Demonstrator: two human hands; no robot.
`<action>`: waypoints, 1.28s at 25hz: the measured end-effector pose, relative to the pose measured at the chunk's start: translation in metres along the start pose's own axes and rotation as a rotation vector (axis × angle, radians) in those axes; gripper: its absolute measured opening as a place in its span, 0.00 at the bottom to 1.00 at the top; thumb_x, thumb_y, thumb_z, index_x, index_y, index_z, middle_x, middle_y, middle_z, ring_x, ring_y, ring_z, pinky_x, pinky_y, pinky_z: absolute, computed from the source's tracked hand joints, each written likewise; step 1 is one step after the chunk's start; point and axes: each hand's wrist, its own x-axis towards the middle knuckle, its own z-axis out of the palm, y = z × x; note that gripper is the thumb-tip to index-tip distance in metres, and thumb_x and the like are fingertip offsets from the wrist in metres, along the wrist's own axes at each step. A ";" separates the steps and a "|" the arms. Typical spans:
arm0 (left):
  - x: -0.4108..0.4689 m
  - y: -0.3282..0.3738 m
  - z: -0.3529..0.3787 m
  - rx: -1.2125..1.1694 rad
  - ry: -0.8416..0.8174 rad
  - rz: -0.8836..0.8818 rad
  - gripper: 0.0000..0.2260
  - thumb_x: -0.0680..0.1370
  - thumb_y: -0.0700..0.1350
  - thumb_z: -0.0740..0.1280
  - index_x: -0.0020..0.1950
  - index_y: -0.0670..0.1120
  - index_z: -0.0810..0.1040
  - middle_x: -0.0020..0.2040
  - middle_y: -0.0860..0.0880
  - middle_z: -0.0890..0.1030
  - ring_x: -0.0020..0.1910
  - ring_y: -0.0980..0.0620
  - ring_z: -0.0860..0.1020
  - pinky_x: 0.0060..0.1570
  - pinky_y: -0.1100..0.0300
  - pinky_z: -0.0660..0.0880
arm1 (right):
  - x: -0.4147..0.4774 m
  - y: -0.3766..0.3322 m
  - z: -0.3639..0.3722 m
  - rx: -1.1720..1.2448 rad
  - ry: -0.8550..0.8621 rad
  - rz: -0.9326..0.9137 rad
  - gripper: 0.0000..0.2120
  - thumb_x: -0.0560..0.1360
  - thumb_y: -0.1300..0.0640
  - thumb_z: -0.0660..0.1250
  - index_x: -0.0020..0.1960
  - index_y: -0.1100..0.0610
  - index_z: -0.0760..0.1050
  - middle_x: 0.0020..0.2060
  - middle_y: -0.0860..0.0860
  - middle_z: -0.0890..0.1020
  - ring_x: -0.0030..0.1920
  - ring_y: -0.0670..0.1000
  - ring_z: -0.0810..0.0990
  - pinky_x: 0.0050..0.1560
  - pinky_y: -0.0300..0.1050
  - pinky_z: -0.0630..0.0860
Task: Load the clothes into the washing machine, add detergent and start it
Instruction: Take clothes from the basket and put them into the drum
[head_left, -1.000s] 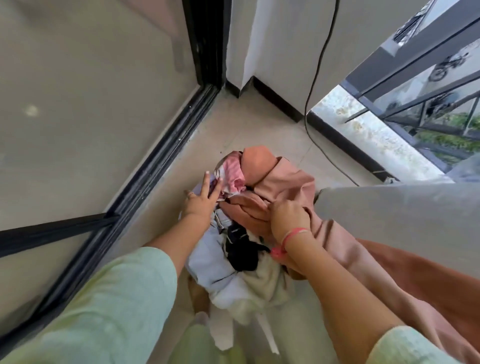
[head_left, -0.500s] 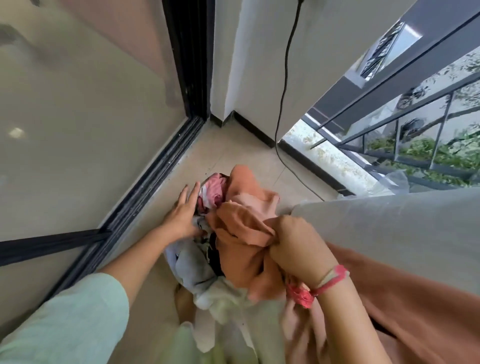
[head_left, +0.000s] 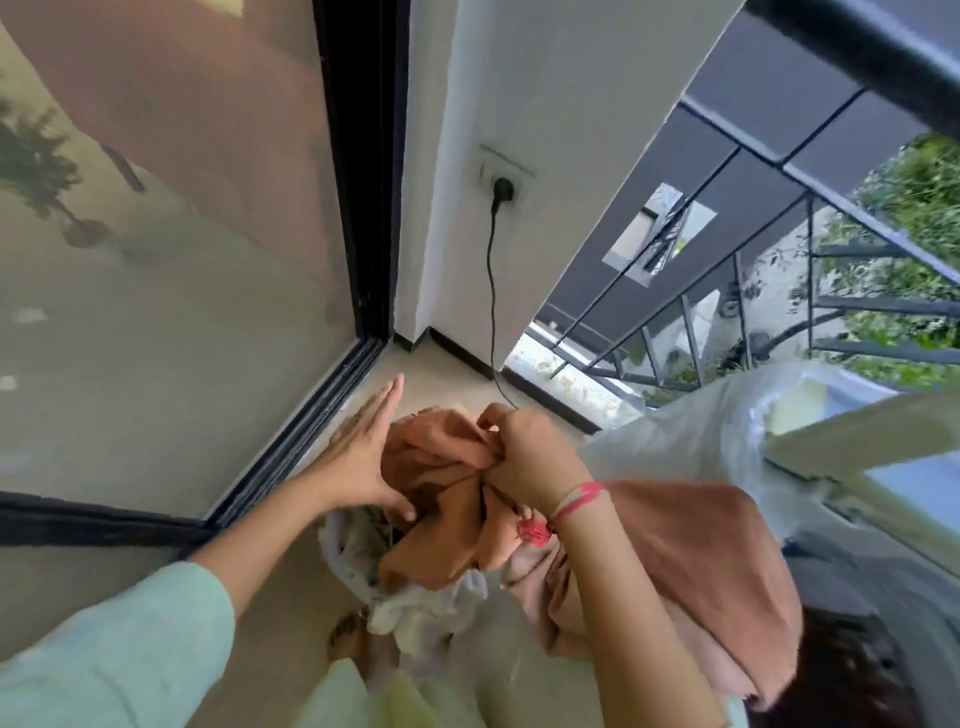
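Higher now, clothes (head_left: 441, 499) gripped by right hand (head_left: 524, 452), left hand (head_left: 358, 457) pressing.

Clothes (head_left: 441, 525) between left hand (head_left: 363, 457) and right hand (head_left: 524, 452), glass door (head_left: 182, 312) left, socket (head_left: 505, 182) behind, perhaps washing machine (head_left: 841, 436) right

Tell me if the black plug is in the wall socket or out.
In. The black plug sits in the wall socket, its cord hanging down.

Clothes (head_left: 441, 525): bundled heap, orange cloth on top, white garments beneath, raised above floor beside washing machine (head_left: 883, 545).
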 end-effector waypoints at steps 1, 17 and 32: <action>-0.011 0.016 -0.004 0.002 0.021 0.105 0.69 0.48 0.68 0.77 0.69 0.65 0.26 0.77 0.54 0.40 0.76 0.54 0.42 0.74 0.51 0.46 | -0.007 -0.007 -0.003 0.029 0.001 -0.024 0.15 0.71 0.58 0.64 0.57 0.52 0.71 0.47 0.54 0.79 0.50 0.57 0.78 0.45 0.45 0.74; -0.066 0.046 -0.077 0.099 0.454 0.226 0.21 0.66 0.34 0.59 0.53 0.51 0.81 0.48 0.50 0.82 0.47 0.47 0.78 0.42 0.58 0.72 | -0.145 0.078 -0.024 -0.552 0.145 0.243 0.05 0.74 0.49 0.60 0.42 0.47 0.72 0.42 0.46 0.79 0.48 0.52 0.80 0.50 0.46 0.67; -0.095 0.309 0.021 0.180 0.521 0.792 0.13 0.72 0.40 0.64 0.55 0.50 0.79 0.52 0.46 0.82 0.48 0.43 0.79 0.47 0.53 0.75 | -0.433 0.280 -0.028 0.459 0.945 0.631 0.11 0.66 0.61 0.65 0.45 0.48 0.75 0.42 0.56 0.81 0.43 0.43 0.78 0.39 0.27 0.69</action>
